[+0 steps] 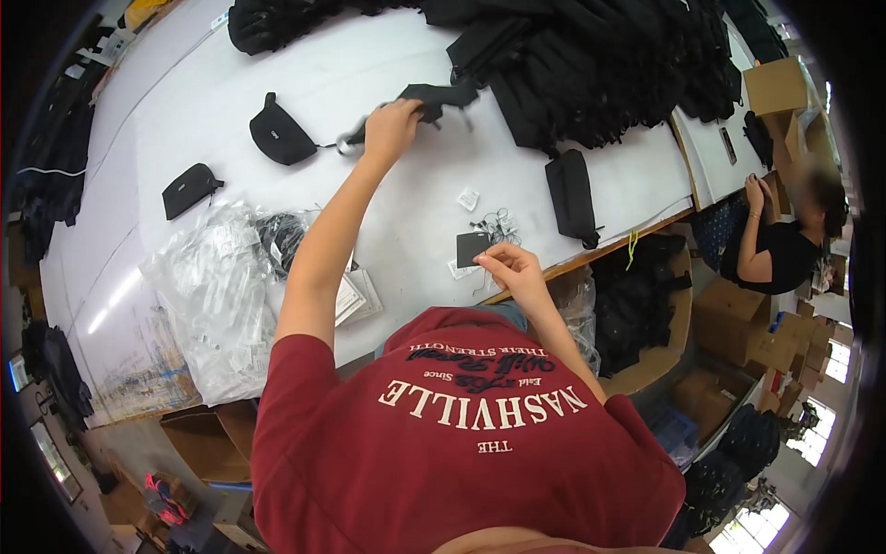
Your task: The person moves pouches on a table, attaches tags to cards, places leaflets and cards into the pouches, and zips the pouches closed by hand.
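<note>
My left hand [392, 129] reaches far over the white table, its fingers closed on a limp black fabric item [443, 95] with thin straps, slightly blurred. My right hand [517, 274], near the table's front edge, pinches the corner of a flat black square tag [472, 247]. Beside that tag lie a tangle of thin black cords [498, 224] and a small white label [469, 199]. Left of my left hand, a black zip pouch [282, 135] with a small white logo rests on the table. Another black pouch [191, 189] lies farther left.
Black bags are heaped [600, 65] at the back right, with a long black pouch [571, 197] in front. Clear plastic bags [208, 295] and white cards [358, 297] lie at the left front. A cardboard box [669, 342] stands below the edge. Another person [780, 240] works at right.
</note>
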The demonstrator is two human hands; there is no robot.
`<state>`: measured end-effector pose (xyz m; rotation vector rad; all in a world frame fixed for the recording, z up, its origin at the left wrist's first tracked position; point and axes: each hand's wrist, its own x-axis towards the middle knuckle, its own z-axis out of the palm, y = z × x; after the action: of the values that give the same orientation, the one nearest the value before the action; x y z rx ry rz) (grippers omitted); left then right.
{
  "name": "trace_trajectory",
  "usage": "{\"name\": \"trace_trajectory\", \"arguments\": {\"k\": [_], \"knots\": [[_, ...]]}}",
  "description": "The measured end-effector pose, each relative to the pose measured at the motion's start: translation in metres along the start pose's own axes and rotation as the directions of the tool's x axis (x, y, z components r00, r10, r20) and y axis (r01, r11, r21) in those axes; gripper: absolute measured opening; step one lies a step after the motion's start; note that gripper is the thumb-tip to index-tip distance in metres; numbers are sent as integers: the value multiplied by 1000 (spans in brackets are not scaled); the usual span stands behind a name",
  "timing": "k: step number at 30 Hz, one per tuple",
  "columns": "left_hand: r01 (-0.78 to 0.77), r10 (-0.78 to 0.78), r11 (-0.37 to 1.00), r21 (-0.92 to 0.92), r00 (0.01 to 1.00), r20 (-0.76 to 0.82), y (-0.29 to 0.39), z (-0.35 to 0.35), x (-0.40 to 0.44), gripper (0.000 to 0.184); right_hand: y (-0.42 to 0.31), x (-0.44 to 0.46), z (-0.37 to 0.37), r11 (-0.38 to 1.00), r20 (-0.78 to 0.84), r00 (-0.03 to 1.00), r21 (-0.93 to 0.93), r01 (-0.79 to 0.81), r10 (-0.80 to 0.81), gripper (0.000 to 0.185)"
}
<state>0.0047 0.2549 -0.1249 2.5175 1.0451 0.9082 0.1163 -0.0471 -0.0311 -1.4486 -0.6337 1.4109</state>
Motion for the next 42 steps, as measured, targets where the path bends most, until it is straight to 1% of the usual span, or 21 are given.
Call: {"name": "trace_trajectory", "arguments": {"k": [1,4,5,9,10,11,12,13,16,17,20,21,24,27,30,31,33,37,40,41,42], "knots": [[94,-109,989,-116,986,-126,19,-14,-2,21,1,-2,-1,1000,8,1000,-7,15,-15,8],[373,-446,765,-525,895,-14,29,-40,-20,28,2,-6,-5,998,31,999,-42,41,-40,9],[462,-557,455,-761,815,161,28,-39,-35,38,0,-8,-6,998,39,999,-60,36,-34,10],[715,-643,155,-682,597,480,23,-32,-121,38,7,-16,-7,993,154,988,-117,12,6,12],[712,-638,516,-477,691,340,24,-28,-148,42,11,-19,-6,991,178,984,-134,16,8,13],[600,-561,780,-176,796,226,26,-23,-174,46,18,-20,-6,988,182,983,-153,20,8,14],[401,-428,900,172,888,167,33,-24,-196,51,21,-23,-7,980,174,985,-197,30,5,15],[380,-424,898,222,883,201,50,-36,-210,58,25,-25,-8,970,166,986,-239,39,2,15],[297,-343,931,210,909,236,98,-55,-234,50,39,-28,-11,950,141,989,-302,85,-43,16],[266,-311,941,209,924,222,108,-50,-243,38,39,-30,-10,951,132,990,-300,79,-40,16],[242,-273,961,133,900,340,118,-37,-259,32,45,-31,-9,929,84,992,-354,113,-89,16],[225,-244,969,104,941,236,118,-33,-260,29,48,-29,-9,914,57,991,-385,130,-117,17],[223,-224,974,27,955,192,114,-27,-258,28,62,-21,-13,804,-13,965,-556,210,-261,20],[412,-368,875,-254,907,203,123,-32,-253,21,69,-20,-11,668,-1,946,-709,228,-324,20],[446,-356,748,-491,895,271,144,-52,-243,15,65,-21,0,600,77,925,-741,302,-371,18],[477,-382,703,-527,879,286,150,-55,-241,15,65,-19,0,603,95,943,-747,279,-318,17],[531,-434,606,-592,845,313,157,-61,-239,14,64,-18,2,569,146,925,-751,334,-350,18],[541,-419,628,-559,841,342,166,-78,-236,11,67,-18,7,493,267,871,-739,460,-413,18],[431,-376,684,-588,900,221,167,-84,-233,9,62,-22,11,615,226,902,-669,418,-367,17],[402,-386,682,-610,907,166,170,-85,-232,8,64,-20,8,690,213,942,-641,335,-260,20],[375,-397,679,-631,911,114,174,-88,-233,8,64,-18,8,794,216,946,-517,319,-240,21]]}}
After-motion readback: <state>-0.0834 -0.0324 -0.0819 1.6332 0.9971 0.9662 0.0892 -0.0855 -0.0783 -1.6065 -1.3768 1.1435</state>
